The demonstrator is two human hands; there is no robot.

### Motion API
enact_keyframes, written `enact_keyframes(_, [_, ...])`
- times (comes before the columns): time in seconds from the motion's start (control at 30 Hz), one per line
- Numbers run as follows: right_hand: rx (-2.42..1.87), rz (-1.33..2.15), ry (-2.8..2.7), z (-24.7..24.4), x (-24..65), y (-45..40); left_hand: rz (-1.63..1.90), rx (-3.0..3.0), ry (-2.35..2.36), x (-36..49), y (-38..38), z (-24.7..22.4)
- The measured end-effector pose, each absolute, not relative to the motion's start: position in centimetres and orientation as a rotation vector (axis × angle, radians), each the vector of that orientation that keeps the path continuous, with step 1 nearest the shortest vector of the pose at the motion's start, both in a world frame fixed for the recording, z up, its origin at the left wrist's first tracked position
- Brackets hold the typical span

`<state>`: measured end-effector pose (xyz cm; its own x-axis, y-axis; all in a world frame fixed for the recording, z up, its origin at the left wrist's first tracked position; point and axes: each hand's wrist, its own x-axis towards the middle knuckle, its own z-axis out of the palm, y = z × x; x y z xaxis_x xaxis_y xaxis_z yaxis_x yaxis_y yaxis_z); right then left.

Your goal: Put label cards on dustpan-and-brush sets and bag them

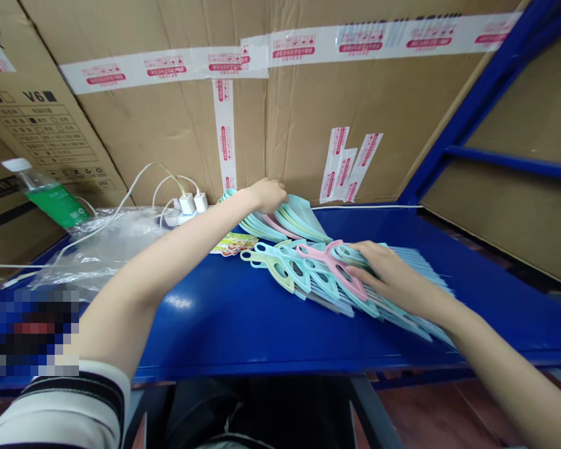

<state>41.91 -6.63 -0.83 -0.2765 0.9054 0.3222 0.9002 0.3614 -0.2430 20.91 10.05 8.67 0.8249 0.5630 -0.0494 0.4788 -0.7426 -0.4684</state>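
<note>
My left hand (268,194) is stretched to the back of the blue table, over a stack of curved pastel plastic dustpans (303,218). Its fingers are curled, and their tips are hidden behind the hand. To the right, my right hand (378,268) lies on a pile of small hand brushes (318,274). Thumb and fingers close around a light blue brush (343,252) on top, beside a pink brush (339,265). The brush handles have oval holes and point left; pale blue bristles (416,265) fan out to the right.
Printed cards (236,244) lie left of the brushes. Farther left are a clear plastic bag (116,243), white chargers (187,204) with cables, and a green-labelled bottle (51,196). Cardboard (168,125) walls the back; a blue metal post (467,106) rises at right.
</note>
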Motion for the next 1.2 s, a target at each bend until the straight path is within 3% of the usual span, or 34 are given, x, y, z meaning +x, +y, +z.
enact_keyframes(0.23, [-1.571,-0.046,-2.229,-0.9,40.8,-5.8,-0.200,-2.806,-0.549,18.9,6.5,7.5])
enact_keyframes(0.5, [-1.513,-0.110,-2.253,-1.3,40.5,-5.1,-0.112,-3.089,-0.228,18.4,3.0,3.8])
enact_keyframes(1.03, [-1.541,-0.150,-2.278,0.4,39.8,-5.1,-0.025,-3.107,-0.237,20.3,3.0,2.3])
enact_keyframes(1.2, [-1.499,-0.197,-2.239,0.2,38.9,-5.2,-0.140,-3.123,-0.278,21.5,3.9,1.2])
